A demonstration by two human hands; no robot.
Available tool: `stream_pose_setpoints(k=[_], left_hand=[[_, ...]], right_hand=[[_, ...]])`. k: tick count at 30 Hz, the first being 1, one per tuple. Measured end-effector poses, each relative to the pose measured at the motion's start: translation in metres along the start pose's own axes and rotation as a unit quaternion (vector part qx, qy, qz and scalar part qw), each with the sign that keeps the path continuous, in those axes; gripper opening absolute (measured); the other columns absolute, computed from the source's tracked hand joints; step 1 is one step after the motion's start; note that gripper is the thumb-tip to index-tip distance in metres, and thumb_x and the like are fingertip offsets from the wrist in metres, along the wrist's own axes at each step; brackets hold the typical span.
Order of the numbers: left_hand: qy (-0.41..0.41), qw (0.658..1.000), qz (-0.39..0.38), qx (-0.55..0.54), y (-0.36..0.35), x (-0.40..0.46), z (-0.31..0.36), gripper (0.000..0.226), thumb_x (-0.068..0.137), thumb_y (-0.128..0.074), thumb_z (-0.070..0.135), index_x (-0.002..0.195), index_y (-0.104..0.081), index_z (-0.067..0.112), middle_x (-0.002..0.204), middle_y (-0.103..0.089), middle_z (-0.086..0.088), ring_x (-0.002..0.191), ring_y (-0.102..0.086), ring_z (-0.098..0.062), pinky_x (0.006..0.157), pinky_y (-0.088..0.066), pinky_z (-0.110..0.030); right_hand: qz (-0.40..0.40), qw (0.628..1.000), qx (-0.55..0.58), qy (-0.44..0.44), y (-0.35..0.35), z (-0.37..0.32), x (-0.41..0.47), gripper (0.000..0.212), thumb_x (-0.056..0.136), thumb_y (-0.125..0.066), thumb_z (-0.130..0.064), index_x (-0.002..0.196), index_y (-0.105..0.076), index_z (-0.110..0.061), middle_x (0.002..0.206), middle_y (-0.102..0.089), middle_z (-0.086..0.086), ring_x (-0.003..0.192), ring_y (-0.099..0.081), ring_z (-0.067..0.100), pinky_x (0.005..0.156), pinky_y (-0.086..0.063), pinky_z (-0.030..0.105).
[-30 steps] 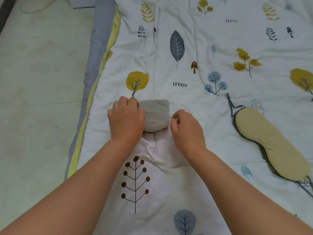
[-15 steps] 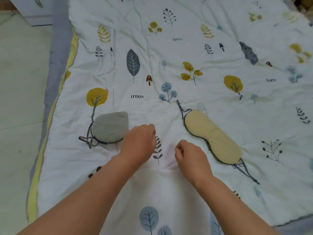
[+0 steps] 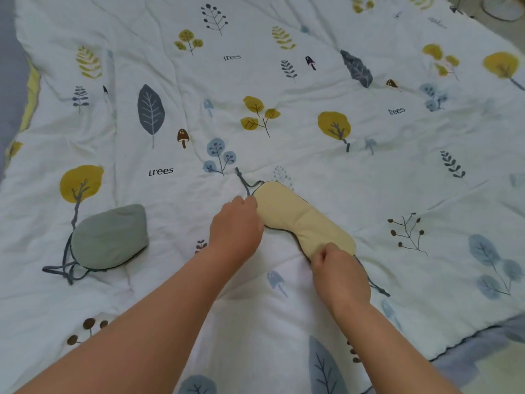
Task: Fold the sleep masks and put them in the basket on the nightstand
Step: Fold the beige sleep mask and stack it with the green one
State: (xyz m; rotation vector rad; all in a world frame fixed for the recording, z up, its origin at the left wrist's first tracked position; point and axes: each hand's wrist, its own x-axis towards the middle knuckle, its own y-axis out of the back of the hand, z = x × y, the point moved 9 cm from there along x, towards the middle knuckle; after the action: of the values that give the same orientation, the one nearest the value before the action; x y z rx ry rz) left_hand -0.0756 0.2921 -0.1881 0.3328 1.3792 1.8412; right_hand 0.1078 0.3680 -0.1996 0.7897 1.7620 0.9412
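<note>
A yellow sleep mask [image 3: 301, 218] lies flat and unfolded on the white leaf-print quilt [image 3: 284, 132], slanting from upper left to lower right, with grey straps at both ends. My left hand [image 3: 237, 226] rests on its upper left end, fingers curled at the edge. My right hand [image 3: 336, 270] pinches its lower right end. A grey sleep mask [image 3: 110, 237], folded in half, lies to the left with its straps [image 3: 64, 271] bunched beside it. Neither the basket nor the nightstand is in view.
The quilt's grey and yellow border [image 3: 28, 95] runs along the left. Its grey edge [image 3: 483, 339] shows at the lower right, with pale floor beyond. A round white object [image 3: 500, 8] sits at the top right corner.
Both hands left the folded grey mask and moved right to the yellow mask. The view swung right as well, so the grey mask now lies at the left.
</note>
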Motion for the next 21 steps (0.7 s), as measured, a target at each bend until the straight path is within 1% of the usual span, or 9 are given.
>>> stream_pose_setpoints(k=[2, 4, 6, 9, 11, 15, 17, 19, 21], left_hand=[[0.013, 1.0, 0.007, -0.001, -0.006, 0.008, 0.003, 0.029, 0.09, -0.037, 0.017, 0.116, -0.046, 0.007, 0.112, -0.053, -0.014, 0.098, -0.051, -0.03, 0.074, -0.04, -0.036], [0.025, 1.0, 0.003, -0.001, -0.013, 0.015, 0.005, 0.033, 0.09, -0.037, 0.02, 0.119, -0.043, 0.006, 0.115, -0.049, -0.016, 0.1, -0.05, -0.032, 0.076, -0.041, -0.038], [0.04, 0.999, -0.006, -0.003, -0.021, 0.02, 0.006, 0.039, 0.09, -0.038, 0.024, 0.125, -0.038, 0.006, 0.12, -0.046, -0.017, 0.105, -0.048, -0.034, 0.08, -0.043, -0.041], [0.072, 0.997, -0.019, -0.015, -0.028, 0.027, 0.002, 0.052, 0.092, -0.038, 0.029, 0.138, -0.027, 0.008, 0.129, -0.042, -0.019, 0.113, -0.046, -0.036, 0.087, -0.043, -0.044], [0.085, 0.996, -0.02, -0.018, -0.03, 0.032, 0.0, 0.053, 0.093, -0.037, 0.028, 0.14, -0.023, 0.008, 0.131, -0.042, -0.021, 0.114, -0.048, -0.038, 0.088, -0.043, -0.045], [0.115, 0.991, -0.005, -0.062, -0.025, 0.033, -0.006, 0.04, 0.09, -0.042, 0.021, 0.127, -0.04, 0.006, 0.122, -0.052, -0.019, 0.105, -0.054, -0.036, 0.083, -0.043, -0.041], [0.123, 0.987, 0.015, -0.102, -0.018, 0.026, -0.011, 0.034, 0.088, -0.045, 0.02, 0.118, -0.046, 0.007, 0.114, -0.057, -0.015, 0.097, -0.056, -0.031, 0.075, -0.041, -0.038], [0.131, 0.98, 0.033, -0.147, -0.009, 0.014, -0.018, 0.029, 0.084, -0.048, 0.02, 0.111, -0.048, 0.009, 0.104, -0.059, -0.01, 0.085, -0.053, -0.025, 0.069, -0.038, -0.034], [0.147, 0.971, 0.045, -0.183, -0.002, -0.001, -0.029, 0.022, 0.082, -0.051, 0.02, 0.102, -0.049, 0.011, 0.095, -0.058, -0.007, 0.079, -0.049, -0.022, 0.066, -0.035, -0.032]], right_hand=[[-0.006, 0.999, -0.016, -0.032, 0.0, 0.014, 0.006, 0.022, 0.093, -0.031, -0.017, 0.082, -0.05, -0.011, 0.096, -0.065, 0.012, 0.074, -0.045, 0.026, 0.061, -0.034, 0.03], [-0.026, 0.997, -0.018, -0.072, -0.001, 0.029, 0.013, 0.03, 0.093, -0.033, -0.017, 0.093, -0.061, -0.007, 0.104, -0.066, 0.012, 0.079, -0.05, 0.029, 0.067, -0.039, 0.029], [-0.037, 0.992, 0.0, -0.119, -0.002, 0.045, 0.017, 0.036, 0.093, -0.033, -0.026, 0.1, -0.062, -0.005, 0.106, -0.066, 0.013, 0.083, -0.053, 0.03, 0.07, -0.04, 0.03], [-0.051, 0.985, 0.012, -0.163, -0.003, 0.057, 0.02, 0.048, 0.091, -0.034, -0.044, 0.107, -0.057, -0.005, 0.096, -0.062, 0.012, 0.085, -0.054, 0.03, 0.067, -0.036, 0.031], [-0.067, 0.983, 0.019, -0.171, -0.005, 0.058, 0.021, 0.049, 0.09, -0.036, -0.046, 0.107, -0.057, -0.005, 0.088, -0.056, 0.009, 0.079, -0.049, 0.028, 0.067, -0.036, 0.031], [-0.067, 0.982, 0.081, -0.156, -0.005, 0.051, 0.023, 0.034, 0.088, -0.041, -0.037, 0.093, -0.055, -0.007, 0.08, -0.056, 0.006, 0.075, -0.049, 0.026, 0.061, -0.036, 0.03], [-0.048, 0.978, 0.131, -0.157, -0.001, 0.048, 0.023, 0.028, 0.085, -0.046, -0.032, 0.094, -0.051, -0.006, 0.081, -0.054, 0.006, 0.076, -0.05, 0.028, 0.06, -0.034, 0.03], [-0.018, 0.973, 0.175, -0.149, 0.006, 0.043, 0.024, 0.026, 0.083, -0.049, -0.028, 0.098, -0.048, -0.006, 0.076, -0.05, 0.001, 0.075, -0.05, 0.027, 0.058, -0.034, 0.031], [0.004, 0.967, 0.218, -0.131, 0.011, 0.033, 0.024, 0.023, 0.081, -0.052, -0.023, 0.098, -0.044, -0.008, 0.069, -0.045, -0.004, 0.067, -0.049, 0.021, 0.052, -0.032, 0.029]])
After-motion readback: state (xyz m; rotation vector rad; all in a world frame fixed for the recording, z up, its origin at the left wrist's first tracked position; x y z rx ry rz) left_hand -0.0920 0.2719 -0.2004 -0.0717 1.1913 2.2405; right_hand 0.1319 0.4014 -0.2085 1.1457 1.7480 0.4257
